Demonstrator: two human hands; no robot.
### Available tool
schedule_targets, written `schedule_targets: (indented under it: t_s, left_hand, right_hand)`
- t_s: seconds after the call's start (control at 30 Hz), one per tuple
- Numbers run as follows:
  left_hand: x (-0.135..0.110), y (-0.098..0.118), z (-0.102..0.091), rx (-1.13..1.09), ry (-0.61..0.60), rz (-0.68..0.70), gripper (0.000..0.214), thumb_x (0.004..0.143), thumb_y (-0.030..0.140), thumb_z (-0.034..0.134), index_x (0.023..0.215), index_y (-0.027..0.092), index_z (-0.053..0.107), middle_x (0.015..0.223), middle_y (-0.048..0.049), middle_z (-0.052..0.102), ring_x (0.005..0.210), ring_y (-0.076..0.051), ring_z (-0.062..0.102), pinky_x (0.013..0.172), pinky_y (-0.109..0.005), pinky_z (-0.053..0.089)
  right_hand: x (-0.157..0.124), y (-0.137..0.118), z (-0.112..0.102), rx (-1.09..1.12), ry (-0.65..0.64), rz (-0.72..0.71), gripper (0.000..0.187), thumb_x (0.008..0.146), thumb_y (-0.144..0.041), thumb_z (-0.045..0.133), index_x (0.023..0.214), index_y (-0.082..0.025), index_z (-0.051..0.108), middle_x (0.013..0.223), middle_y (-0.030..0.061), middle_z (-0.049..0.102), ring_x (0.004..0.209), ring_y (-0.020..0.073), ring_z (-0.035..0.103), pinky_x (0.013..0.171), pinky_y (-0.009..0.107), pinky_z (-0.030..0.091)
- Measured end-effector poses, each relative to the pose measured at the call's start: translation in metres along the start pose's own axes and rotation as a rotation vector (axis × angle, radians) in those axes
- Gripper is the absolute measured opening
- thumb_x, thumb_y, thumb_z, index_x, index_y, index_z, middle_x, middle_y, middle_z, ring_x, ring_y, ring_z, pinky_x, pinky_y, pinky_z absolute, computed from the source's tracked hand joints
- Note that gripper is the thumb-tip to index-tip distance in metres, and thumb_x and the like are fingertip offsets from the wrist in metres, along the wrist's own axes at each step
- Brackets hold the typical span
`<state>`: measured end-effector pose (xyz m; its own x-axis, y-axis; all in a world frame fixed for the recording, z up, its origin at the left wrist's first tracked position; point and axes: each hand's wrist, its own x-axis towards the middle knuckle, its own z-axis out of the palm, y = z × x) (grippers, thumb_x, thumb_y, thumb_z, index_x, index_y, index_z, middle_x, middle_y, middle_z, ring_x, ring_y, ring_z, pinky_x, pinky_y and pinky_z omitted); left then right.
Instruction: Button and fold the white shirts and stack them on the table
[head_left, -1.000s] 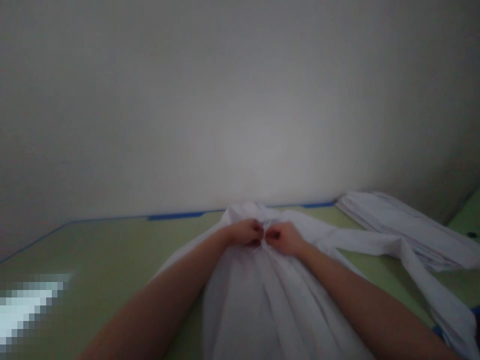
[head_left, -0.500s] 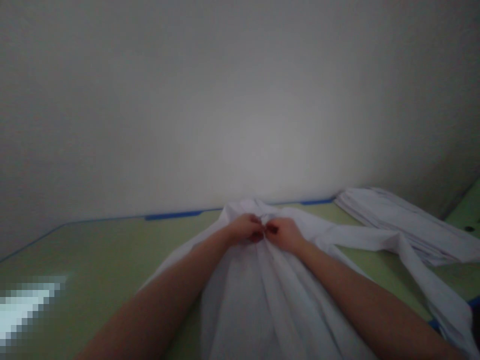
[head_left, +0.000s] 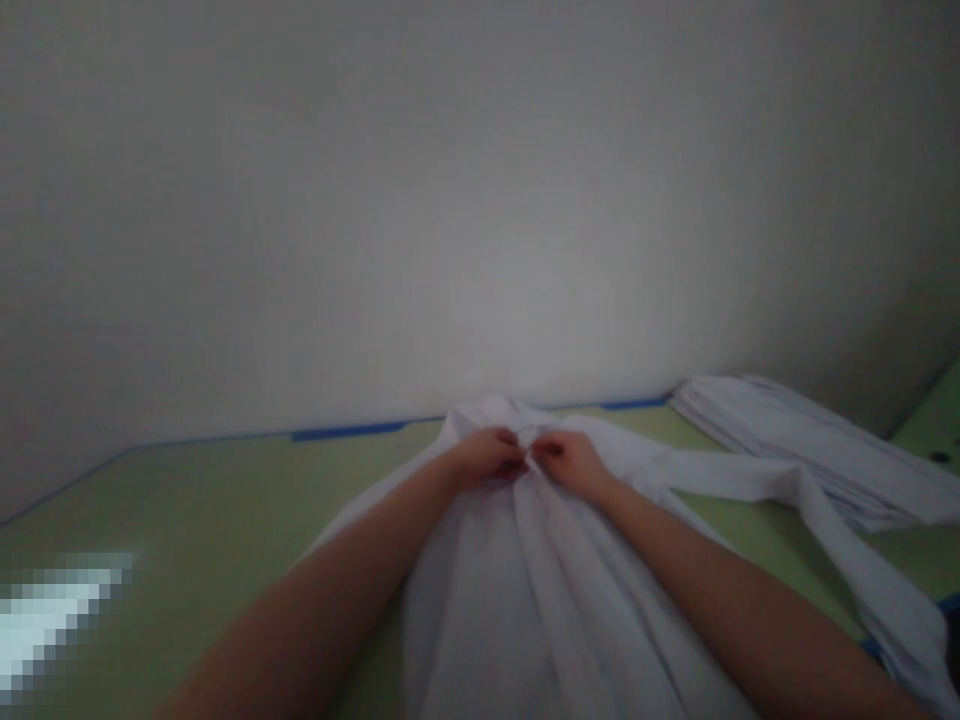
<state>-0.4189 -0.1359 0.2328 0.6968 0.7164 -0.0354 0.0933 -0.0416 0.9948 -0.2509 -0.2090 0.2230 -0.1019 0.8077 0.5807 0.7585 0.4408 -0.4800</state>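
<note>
Head view shows a white garment (head_left: 480, 610) spread on a green tabletop (head_left: 187, 510), its far end near the wall (head_left: 480, 200), one sleeve (head_left: 739, 475) reaching rightward. The left hand (head_left: 491, 455), fingers curled nearly closed, pinches the fabric near that far end. Just beside it, the right hand (head_left: 576, 462) likewise pinches cloth; finer detail between them is blurred. The tabletop also bears a folded white stack (head_left: 795, 445), beyond the sleeve at far right.

White cloth (head_left: 480, 600), green tabletop (head_left: 187, 500), blue edging (head_left: 347, 432)
</note>
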Motion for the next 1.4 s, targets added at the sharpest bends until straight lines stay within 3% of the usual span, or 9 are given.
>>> schedule_targets:
  t_s: [0.3, 0.83, 1.17, 1.4]
  left_hand:
    - [-0.002, 0.0, 0.006, -0.029, 0.012, -0.028, 0.013, 0.066, 0.01, 0.06, 0.068, 0.014, 0.048, 0.057, 0.0012, 0.054, 0.057, -0.011, 0.059, 0.054, -0.022, 0.048]
    - [0.011, -0.009, 0.008, 0.157, 0.204, 0.085, 0.014, 0.059, 0.007, 0.059, 0.065, 0.015, 0.049, 0.056, 0.0026, 0.053, 0.051, -0.009, 0.054, 0.05, -0.018, 0.044]
    - [0.008, -0.009, 0.015, 0.259, 0.266, 0.085, 0.006, 0.064, 0.011, 0.058, 0.063, 0.015, 0.053, 0.053, 0.0006, 0.053, 0.052, -0.01, 0.054, 0.048, -0.019, 0.042]
    - [0.011, -0.009, 0.011, 0.349, 0.337, 0.15, 0.012, 0.06, 0.011, 0.06, 0.07, 0.016, 0.055, 0.058, 0.0016, 0.055, 0.055, -0.01, 0.053, 0.05, -0.019, 0.04]
  right_hand:
    - [0.001, 0.002, 0.0, 0.033, -0.082, 0.055, 0.016, 0.075, -0.025, 0.058, 0.084, -0.016, 0.067, 0.078, 0.0029, 0.067, 0.07, 0.0134, 0.059, 0.067, 0.023, 0.043]
    - [0.001, 0.003, 0.001, 0.017, -0.068, 0.002, 0.011, 0.076, -0.018, 0.055, 0.082, -0.016, 0.065, 0.078, 0.0021, 0.066, 0.071, 0.0124, 0.057, 0.067, 0.022, 0.042]
    - [-0.004, -0.006, 0.002, -0.159, -0.024, -0.034, 0.015, 0.074, -0.021, 0.056, 0.079, -0.02, 0.07, 0.076, 0.002, 0.068, 0.069, 0.0138, 0.059, 0.064, 0.023, 0.04]
    - [-0.004, -0.012, -0.002, -0.119, -0.041, 0.005, 0.018, 0.076, -0.03, 0.057, 0.08, -0.021, 0.071, 0.075, 0.0018, 0.069, 0.066, 0.0139, 0.06, 0.061, 0.022, 0.04]
